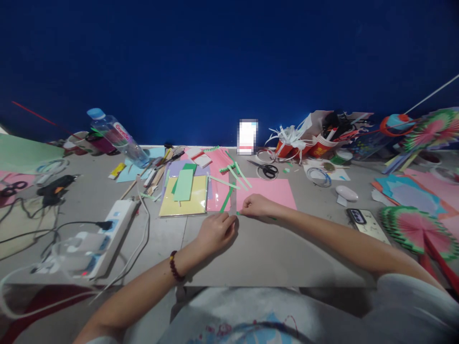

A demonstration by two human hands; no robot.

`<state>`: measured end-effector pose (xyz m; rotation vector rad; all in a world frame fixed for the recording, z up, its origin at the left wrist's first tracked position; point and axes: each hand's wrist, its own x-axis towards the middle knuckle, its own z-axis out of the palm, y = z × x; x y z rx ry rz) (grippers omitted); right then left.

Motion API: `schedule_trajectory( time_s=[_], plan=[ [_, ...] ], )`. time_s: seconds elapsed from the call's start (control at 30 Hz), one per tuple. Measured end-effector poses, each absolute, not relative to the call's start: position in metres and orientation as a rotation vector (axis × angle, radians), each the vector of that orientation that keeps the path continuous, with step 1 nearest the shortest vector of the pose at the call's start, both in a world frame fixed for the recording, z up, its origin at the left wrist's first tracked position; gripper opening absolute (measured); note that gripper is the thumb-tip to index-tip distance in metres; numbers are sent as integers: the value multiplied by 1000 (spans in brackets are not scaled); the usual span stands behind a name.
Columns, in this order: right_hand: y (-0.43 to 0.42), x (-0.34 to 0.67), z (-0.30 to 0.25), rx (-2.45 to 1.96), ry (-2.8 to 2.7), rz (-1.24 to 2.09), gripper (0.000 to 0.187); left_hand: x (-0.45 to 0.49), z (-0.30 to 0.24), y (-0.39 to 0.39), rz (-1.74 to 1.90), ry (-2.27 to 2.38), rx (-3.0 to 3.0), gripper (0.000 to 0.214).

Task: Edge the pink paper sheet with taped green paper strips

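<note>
My left hand (218,231), with a beaded bracelet at the wrist, rests near the table's middle with its fingers curled closed. Close to it, my right hand (258,206) lies over the lower left part of a pink paper sheet (278,189), its fingers pinched together. A narrow green paper strip (240,213) shows between the fingertips of both hands, and a bit of green also peeks out under the right wrist. Most of the strip is hidden by the hands. Just beyond, a darker green strip (228,198) and several pale green strips (243,175) lie loose.
Black scissors (268,169) lie behind the pink sheet. Yellow paper in a clear sleeve (183,205) is left of centre. A power strip (113,236), a glue gun (57,188) and a bottle (124,141) stand left. A phone (367,226) and pleated paper fan (419,231) lie right.
</note>
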<state>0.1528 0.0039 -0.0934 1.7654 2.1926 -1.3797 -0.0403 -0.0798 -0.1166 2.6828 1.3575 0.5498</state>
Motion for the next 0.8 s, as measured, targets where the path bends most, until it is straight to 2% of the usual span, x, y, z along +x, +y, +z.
schedule_trajectory(
  time_s=[0.37, 0.8],
  plan=[
    [3, 154, -82, 1708, 2135, -1461, 23, -41, -120, -79, 533, 1354, 2702, 23],
    [6, 153, -90, 1708, 2175, -1391, 19, -41, -123, -78, 584, 1367, 2734, 23]
  ],
)
